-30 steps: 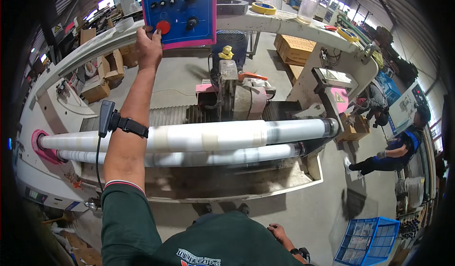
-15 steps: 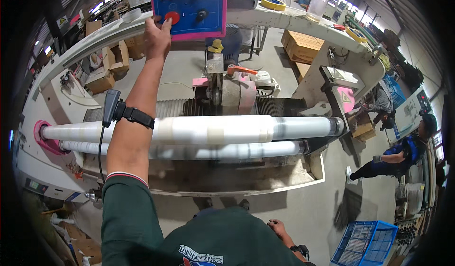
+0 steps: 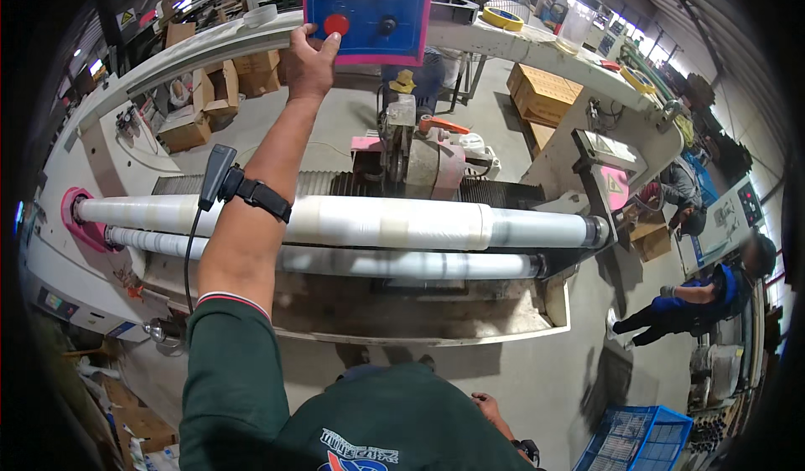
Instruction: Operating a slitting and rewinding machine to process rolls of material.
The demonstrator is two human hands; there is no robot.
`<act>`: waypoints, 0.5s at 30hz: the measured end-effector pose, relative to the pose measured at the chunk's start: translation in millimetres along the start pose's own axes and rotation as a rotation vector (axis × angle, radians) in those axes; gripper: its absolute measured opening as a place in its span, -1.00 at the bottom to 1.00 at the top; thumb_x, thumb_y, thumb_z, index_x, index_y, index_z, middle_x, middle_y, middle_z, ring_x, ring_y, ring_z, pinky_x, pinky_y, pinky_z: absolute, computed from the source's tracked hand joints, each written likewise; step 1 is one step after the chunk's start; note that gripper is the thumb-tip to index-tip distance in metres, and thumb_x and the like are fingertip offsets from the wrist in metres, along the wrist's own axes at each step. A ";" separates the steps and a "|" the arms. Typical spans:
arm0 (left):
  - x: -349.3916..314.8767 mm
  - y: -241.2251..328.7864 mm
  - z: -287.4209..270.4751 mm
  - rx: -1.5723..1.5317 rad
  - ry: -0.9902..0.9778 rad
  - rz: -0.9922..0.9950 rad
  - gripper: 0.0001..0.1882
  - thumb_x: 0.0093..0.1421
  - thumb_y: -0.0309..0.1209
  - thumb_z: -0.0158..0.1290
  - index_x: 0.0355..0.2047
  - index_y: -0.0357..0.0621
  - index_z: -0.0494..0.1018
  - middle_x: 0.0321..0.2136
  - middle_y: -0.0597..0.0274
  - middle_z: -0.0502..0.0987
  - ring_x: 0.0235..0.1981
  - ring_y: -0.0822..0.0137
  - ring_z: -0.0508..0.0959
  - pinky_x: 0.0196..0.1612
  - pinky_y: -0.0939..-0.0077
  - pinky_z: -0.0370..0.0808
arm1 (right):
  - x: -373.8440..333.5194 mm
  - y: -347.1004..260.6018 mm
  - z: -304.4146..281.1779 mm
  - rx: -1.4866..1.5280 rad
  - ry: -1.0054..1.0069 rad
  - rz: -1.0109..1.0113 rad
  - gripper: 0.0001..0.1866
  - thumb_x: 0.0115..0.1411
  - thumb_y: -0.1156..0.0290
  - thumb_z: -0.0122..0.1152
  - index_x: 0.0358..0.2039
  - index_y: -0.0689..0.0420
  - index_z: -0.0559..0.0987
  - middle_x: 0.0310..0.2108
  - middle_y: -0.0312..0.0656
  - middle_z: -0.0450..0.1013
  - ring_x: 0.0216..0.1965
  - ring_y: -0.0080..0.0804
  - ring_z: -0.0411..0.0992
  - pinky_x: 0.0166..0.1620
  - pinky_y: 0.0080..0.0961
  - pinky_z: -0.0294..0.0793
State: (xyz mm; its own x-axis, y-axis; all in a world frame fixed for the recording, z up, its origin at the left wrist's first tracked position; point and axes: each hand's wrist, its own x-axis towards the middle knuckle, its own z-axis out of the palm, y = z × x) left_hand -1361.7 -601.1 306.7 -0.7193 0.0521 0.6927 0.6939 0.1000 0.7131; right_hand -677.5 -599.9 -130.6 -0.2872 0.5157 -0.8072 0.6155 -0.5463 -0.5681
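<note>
A blue control box (image 3: 366,1) with pink edges hangs at the top, bearing several black knobs and a red push button (image 3: 336,24). My left hand (image 3: 309,67) grips its lower left corner. The thumb lies on the front, at the button's lower rim, and the other fingers curl at the left edge. Under my left forearm run two long rollers: a thicker white-wrapped roller (image 3: 402,222) and a thinner roller (image 3: 402,263) below it. At my right side, low in the picture, my right hand (image 3: 487,406) has its fingers curled; what they hold, if anything, is hidden.
Behind the rollers stands a machine head (image 3: 435,165) with an orange lever. Yellow tape (image 3: 502,20) and a clear cup (image 3: 579,25) sit on the white beam. Cardboard boxes (image 3: 542,93) lie behind. A co-worker (image 3: 692,303) stands at the right, near a blue crate (image 3: 635,440).
The view has shifted, moving the box and my left arm rightward in it. My thumb has slid from the button's face to its lower rim. The rollers look less blurred. The co-worker has stepped slightly.
</note>
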 end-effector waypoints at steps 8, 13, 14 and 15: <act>-10.3 64.9 3.3 0.082 0.013 0.517 -0.46 0.04 -0.36 0.11 0.02 -0.34 0.29 -0.10 -0.04 0.44 -0.07 0.14 0.47 0.03 0.35 0.38 | -4.5 10.7 -1.5 0.033 0.026 0.001 -0.59 0.05 0.48 0.23 -0.07 0.28 0.43 -0.33 -0.17 0.45 -0.45 -0.44 0.45 -0.41 -0.51 0.46; -20.3 97.8 30.2 0.163 -0.088 0.527 -0.30 -0.01 -0.31 0.11 0.12 -0.37 0.18 0.10 -0.16 0.26 0.15 -0.02 0.25 0.23 0.26 0.17 | -1.9 16.1 4.9 0.042 0.001 -0.026 -0.58 0.05 0.48 0.23 -0.06 0.31 0.42 -0.33 -0.16 0.45 -0.45 -0.45 0.44 -0.41 -0.54 0.46; -20.8 99.1 31.8 0.159 -0.092 0.533 -0.30 -0.01 -0.31 0.11 0.12 -0.37 0.18 0.10 -0.16 0.26 0.15 -0.02 0.25 0.23 0.26 0.17 | -1.9 16.3 6.0 0.051 0.001 -0.026 -0.58 0.05 0.48 0.23 -0.06 0.31 0.42 -0.33 -0.16 0.45 -0.45 -0.45 0.44 -0.41 -0.54 0.46; -21.6 100.7 34.2 0.217 -0.102 0.566 -0.28 -0.01 -0.30 0.11 0.13 -0.36 0.16 0.12 -0.14 0.24 0.17 -0.01 0.22 0.24 0.26 0.14 | -3.4 15.8 8.1 0.040 0.007 -0.025 -0.57 0.05 0.48 0.23 -0.06 0.31 0.42 -0.33 -0.16 0.45 -0.44 -0.45 0.44 -0.41 -0.54 0.46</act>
State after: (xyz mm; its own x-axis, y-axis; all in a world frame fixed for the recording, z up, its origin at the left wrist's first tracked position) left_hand -1277.3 -558.2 359.8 -0.2481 0.2495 0.9361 0.9545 0.2282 0.1921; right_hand -672.7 -615.6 -138.1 -0.2970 0.5345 -0.7913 0.5783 -0.5587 -0.5945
